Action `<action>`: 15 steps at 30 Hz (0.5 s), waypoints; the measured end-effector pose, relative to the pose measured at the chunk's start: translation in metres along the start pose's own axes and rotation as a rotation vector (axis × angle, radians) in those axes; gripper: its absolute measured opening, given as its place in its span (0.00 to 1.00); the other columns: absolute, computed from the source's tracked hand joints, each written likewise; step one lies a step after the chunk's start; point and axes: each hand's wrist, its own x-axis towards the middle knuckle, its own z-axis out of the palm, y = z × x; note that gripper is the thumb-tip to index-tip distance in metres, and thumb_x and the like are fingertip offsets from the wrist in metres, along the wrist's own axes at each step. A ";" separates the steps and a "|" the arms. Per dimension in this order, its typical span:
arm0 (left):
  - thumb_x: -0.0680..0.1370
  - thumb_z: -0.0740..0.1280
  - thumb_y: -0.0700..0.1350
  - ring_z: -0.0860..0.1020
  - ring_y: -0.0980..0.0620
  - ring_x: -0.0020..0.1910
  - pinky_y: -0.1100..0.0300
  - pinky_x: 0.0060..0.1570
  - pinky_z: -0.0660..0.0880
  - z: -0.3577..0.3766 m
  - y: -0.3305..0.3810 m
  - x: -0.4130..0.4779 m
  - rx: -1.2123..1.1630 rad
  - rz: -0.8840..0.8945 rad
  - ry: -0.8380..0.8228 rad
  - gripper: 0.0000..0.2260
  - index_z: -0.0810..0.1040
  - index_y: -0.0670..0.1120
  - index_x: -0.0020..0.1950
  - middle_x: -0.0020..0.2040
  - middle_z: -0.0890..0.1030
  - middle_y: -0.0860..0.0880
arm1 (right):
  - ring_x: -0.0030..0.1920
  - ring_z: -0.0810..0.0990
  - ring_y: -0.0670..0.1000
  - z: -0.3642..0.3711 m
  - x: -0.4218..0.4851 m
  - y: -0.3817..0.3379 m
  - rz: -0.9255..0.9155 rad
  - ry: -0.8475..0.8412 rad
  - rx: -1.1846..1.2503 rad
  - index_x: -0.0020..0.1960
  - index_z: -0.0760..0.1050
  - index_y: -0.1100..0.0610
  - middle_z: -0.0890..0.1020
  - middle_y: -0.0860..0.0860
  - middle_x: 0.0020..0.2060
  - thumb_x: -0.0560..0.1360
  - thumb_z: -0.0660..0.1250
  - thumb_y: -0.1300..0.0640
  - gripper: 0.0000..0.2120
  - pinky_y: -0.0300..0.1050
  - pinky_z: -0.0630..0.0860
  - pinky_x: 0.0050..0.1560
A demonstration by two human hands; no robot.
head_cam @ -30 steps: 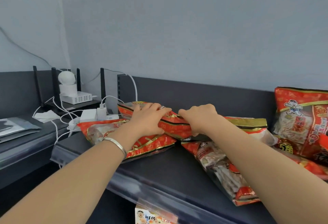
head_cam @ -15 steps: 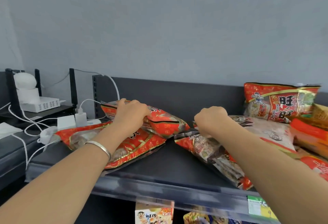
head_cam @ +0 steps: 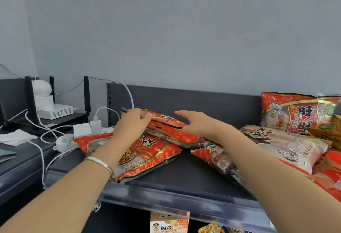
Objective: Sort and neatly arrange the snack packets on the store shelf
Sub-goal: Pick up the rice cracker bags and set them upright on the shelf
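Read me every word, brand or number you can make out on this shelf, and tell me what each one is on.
"旺旺": large characters on the upright red packet at the right.
"旺仔": on the pack below the shelf.
Too turned or blurred to read: the top red packet held by the left hand, the flat red packet, the pale packet, and all fine print.
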 end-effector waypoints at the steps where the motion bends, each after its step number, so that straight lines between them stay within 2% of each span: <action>1: 0.79 0.60 0.56 0.81 0.46 0.42 0.50 0.45 0.79 -0.001 -0.001 -0.002 -0.119 -0.124 -0.089 0.16 0.76 0.44 0.48 0.50 0.81 0.42 | 0.73 0.64 0.54 0.002 0.003 -0.001 0.006 -0.041 -0.014 0.77 0.54 0.49 0.63 0.50 0.75 0.77 0.64 0.55 0.33 0.47 0.67 0.67; 3: 0.78 0.63 0.56 0.81 0.42 0.45 0.49 0.44 0.80 -0.002 -0.001 -0.005 -0.564 -0.410 -0.236 0.19 0.73 0.42 0.60 0.56 0.79 0.38 | 0.70 0.68 0.54 0.008 0.010 0.000 0.043 -0.116 -0.096 0.77 0.56 0.48 0.67 0.50 0.72 0.75 0.67 0.48 0.34 0.49 0.68 0.67; 4: 0.77 0.65 0.54 0.80 0.40 0.49 0.50 0.44 0.80 -0.003 0.001 -0.006 -0.799 -0.528 -0.286 0.23 0.69 0.42 0.66 0.60 0.76 0.37 | 0.67 0.71 0.54 0.013 0.013 0.000 0.047 -0.113 -0.162 0.76 0.58 0.47 0.70 0.50 0.70 0.76 0.67 0.47 0.32 0.49 0.71 0.65; 6: 0.77 0.67 0.52 0.76 0.36 0.58 0.46 0.51 0.77 -0.001 0.007 -0.008 -1.127 -0.681 -0.330 0.27 0.63 0.44 0.71 0.67 0.71 0.36 | 0.60 0.77 0.54 0.021 0.020 0.002 0.013 -0.034 -0.304 0.74 0.64 0.46 0.74 0.51 0.66 0.78 0.63 0.52 0.25 0.49 0.77 0.58; 8: 0.76 0.67 0.51 0.71 0.32 0.63 0.41 0.58 0.72 0.006 0.017 -0.007 -1.239 -0.758 -0.355 0.30 0.59 0.44 0.73 0.70 0.66 0.36 | 0.53 0.79 0.55 0.024 0.023 0.003 -0.021 0.049 -0.375 0.71 0.68 0.44 0.77 0.52 0.62 0.78 0.58 0.57 0.22 0.49 0.79 0.51; 11: 0.72 0.72 0.53 0.67 0.31 0.66 0.33 0.62 0.65 0.026 0.035 0.003 -1.295 -0.840 -0.350 0.37 0.56 0.46 0.74 0.70 0.66 0.36 | 0.54 0.79 0.57 0.024 0.022 0.007 -0.080 0.085 -0.431 0.70 0.69 0.44 0.78 0.53 0.61 0.79 0.56 0.56 0.21 0.50 0.78 0.51; 13: 0.64 0.78 0.52 0.68 0.30 0.65 0.26 0.58 0.64 0.038 0.044 0.011 -1.301 -0.903 -0.252 0.45 0.55 0.52 0.74 0.68 0.68 0.38 | 0.57 0.77 0.58 0.023 0.017 0.011 -0.131 0.070 -0.459 0.71 0.68 0.43 0.77 0.54 0.62 0.80 0.55 0.54 0.21 0.51 0.75 0.54; 15: 0.63 0.78 0.46 0.71 0.32 0.61 0.25 0.50 0.67 0.047 0.052 0.013 -1.281 -0.934 -0.095 0.45 0.54 0.56 0.73 0.66 0.70 0.40 | 0.60 0.76 0.57 0.019 0.005 0.014 -0.173 0.013 -0.404 0.72 0.66 0.43 0.76 0.53 0.63 0.80 0.55 0.53 0.20 0.50 0.73 0.57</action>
